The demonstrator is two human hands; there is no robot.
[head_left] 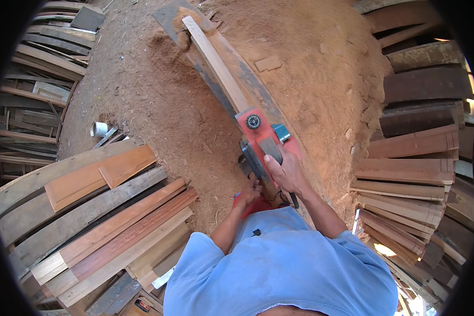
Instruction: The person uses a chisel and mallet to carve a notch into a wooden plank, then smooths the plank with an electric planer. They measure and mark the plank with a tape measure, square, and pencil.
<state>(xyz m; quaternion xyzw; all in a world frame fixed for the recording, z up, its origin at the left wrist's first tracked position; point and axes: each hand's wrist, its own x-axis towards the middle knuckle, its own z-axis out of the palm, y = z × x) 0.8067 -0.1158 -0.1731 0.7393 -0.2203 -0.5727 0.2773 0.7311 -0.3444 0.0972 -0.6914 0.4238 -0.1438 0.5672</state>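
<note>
Right hand (285,171) gripping red boxy planer (260,138) on pale wood strip (216,60), left hand (249,192) clasping its rear

My right hand (285,171) grips top handle of red electric planer (262,138). Planer sits on pale narrow plank (217,62), which lies along darker, wider board (250,87) (sawdust heaped at far end). My left hand (249,193) low beside planer's rear, fingers curled, touching plank's near end. Stacked boards (105,221) at left, more planks (411,174) at right. Small white cup (98,129) on sawdust-covered ground.
</note>
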